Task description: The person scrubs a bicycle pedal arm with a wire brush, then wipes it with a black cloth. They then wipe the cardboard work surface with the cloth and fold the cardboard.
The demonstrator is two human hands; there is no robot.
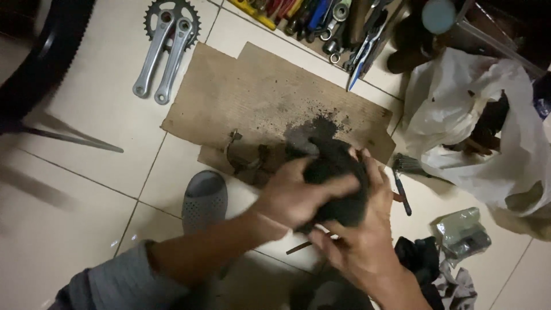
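Note:
Both my hands close around a dark, dirty rag (338,166) just above the tiled floor. My left hand (290,198) grips it from the left, with the fingers wrapped over the cloth. From below and the right, my right hand (361,241) cups the same rag. Whatever is inside the cloth is hidden. Under my hands lies a piece of brown cardboard (252,97) with a dark greasy stain and some small metal parts (244,158) on its near edge.
Two silver crank arms with a chainring (166,46) lie at the upper left beside a black tyre (40,57). Hand tools (321,23) line the top. A white plastic bag (476,120) sits right, a grey slipper (205,201) and a small brush (404,172) nearby.

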